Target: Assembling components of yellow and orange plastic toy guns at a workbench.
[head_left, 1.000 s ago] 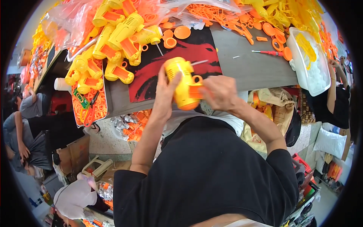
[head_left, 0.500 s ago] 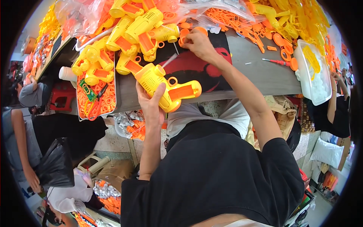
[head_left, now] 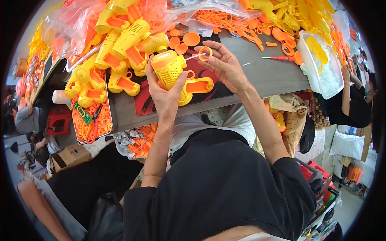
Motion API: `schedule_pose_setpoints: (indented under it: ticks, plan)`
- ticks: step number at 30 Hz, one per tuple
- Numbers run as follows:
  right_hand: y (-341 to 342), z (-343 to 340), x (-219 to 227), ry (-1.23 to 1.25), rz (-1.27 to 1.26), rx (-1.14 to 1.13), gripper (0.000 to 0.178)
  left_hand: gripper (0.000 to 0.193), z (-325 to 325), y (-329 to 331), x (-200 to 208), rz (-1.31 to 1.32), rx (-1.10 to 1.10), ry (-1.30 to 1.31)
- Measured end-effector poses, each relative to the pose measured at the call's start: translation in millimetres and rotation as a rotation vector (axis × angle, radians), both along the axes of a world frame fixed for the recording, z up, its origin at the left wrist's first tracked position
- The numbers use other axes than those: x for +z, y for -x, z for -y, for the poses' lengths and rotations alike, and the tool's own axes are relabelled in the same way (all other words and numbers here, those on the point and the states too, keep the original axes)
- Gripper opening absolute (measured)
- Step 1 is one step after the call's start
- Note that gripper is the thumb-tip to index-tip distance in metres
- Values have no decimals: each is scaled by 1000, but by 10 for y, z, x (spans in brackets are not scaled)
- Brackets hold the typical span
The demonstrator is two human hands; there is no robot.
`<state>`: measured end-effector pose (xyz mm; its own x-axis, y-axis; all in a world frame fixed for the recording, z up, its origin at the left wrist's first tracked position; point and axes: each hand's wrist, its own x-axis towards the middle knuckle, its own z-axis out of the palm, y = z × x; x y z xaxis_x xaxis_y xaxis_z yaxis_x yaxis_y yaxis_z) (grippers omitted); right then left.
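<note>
My left hand (head_left: 165, 96) is wrapped round a yellow toy gun body (head_left: 171, 72) with a round, vented head, held tilted over the front of the table. An orange recess and a small orange loop show along its handle side. From its nozzle a thin whitish tube (head_left: 191, 57) sticks out to the right. My right hand (head_left: 230, 72) pinches an orange ring (head_left: 200, 55) between thumb and fingers at the tube's outer end. Whether the tube passes through the ring, I cannot tell. Orange round caps (head_left: 191, 39) lie just beyond the gun.
Several similar yellow gun bodies (head_left: 130, 38) are heaped at the left, beside a tray of small orange parts (head_left: 98, 124) with scissors (head_left: 96, 114) on it. A red screwdriver (head_left: 277, 58) and a white bin (head_left: 335, 90) are at the right. Another person (head_left: 40, 205) is close on the left.
My right hand has come back from the orange caps to the gun's nozzle with an orange ring. The gun has turned and risen in my left hand. The person at left has shifted.
</note>
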<state>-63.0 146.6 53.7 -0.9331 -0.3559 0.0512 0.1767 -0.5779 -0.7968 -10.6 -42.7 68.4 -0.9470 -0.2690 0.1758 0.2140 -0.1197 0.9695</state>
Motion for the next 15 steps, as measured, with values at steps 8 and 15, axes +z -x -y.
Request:
schedule_pose_setpoints:
  ticks: [8, 15]
  plan:
    - [-141, 11, 188, -533, -385, -158, 38, 72, -219, 108, -8, -27, -133, 41]
    - [-268, 33, 270, -928, -758, -510, 37, 76, -191, 249, 16, 16, -347, -130]
